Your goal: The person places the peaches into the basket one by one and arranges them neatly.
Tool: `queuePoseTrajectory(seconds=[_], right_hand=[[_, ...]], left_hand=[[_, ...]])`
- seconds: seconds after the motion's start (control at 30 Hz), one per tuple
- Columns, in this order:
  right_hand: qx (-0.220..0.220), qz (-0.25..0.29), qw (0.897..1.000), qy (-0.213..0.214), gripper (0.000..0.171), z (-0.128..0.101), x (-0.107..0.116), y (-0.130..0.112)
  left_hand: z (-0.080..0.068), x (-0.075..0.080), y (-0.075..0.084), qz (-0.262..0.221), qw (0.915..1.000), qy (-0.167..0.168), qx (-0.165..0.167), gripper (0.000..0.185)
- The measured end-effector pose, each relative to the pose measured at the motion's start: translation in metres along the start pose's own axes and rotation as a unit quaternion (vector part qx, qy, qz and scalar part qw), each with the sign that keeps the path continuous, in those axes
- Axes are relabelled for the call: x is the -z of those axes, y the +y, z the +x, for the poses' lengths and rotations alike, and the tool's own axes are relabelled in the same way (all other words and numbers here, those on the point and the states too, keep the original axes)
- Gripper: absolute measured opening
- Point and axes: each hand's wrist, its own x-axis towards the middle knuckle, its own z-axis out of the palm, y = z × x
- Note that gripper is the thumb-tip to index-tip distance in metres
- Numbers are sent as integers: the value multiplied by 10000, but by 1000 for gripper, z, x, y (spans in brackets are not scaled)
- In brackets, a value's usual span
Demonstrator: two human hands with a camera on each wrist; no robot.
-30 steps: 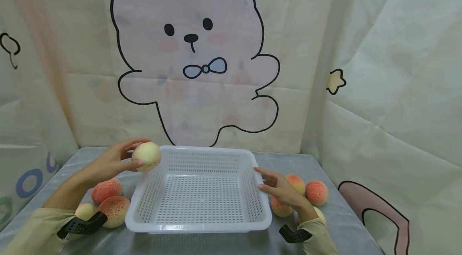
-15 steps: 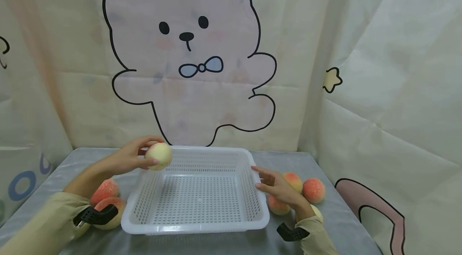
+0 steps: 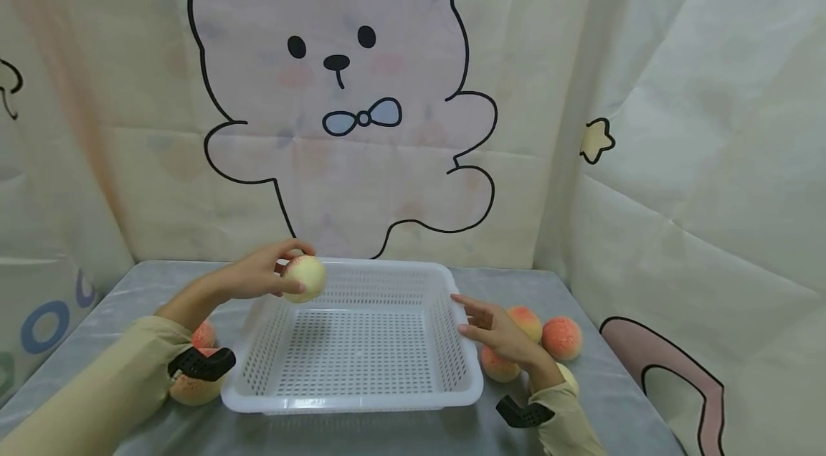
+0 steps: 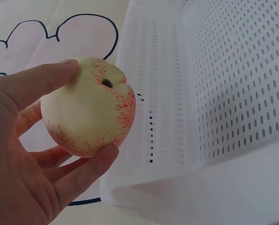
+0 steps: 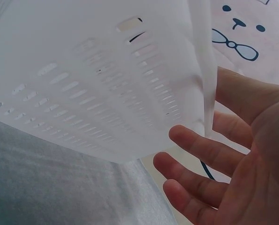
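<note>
My left hand (image 3: 258,277) grips a pale peach (image 3: 305,278), thumb on top near the stem dimple and fingers (image 4: 85,171) curled under it. I hold it in the air just above the far left corner of the white basket (image 3: 351,399), over the rim. My right hand (image 3: 500,334) is relaxed and holds nothing, its fingers (image 5: 200,145) straight and right beside the basket's right wall. More peaches (image 3: 560,338) lie on the grey table (image 3: 400,434) on both sides of the basket.
</note>
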Motion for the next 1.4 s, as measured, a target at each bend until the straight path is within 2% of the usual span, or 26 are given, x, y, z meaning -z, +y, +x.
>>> queuePoseTrajectory(seconds=[0.13,0.37,0.6,1.03,1.13,1.4], right_hand=[[-5,-36,10000,31,66,0,1,-1],[-53,-34,10000,61,66,0,0,-1],[-56,-48,10000,64,65,0,0,0],[-19,59,10000,13,67,0,0,-2],[32,64,10000,-21,66,-1,0,-2],[32,14,10000,21,66,-1,-1,-2]], left_hand=[[6,-2,2,-8,9999,-106,2,53],[12,-6,2,-45,9992,-304,273,53],[21,-12,2,226,9978,-455,433,52],[30,-19,-3,583,9907,-803,935,54],[31,-22,-3,696,9883,-823,1075,54],[33,-27,-6,1020,9843,-832,1181,54]])
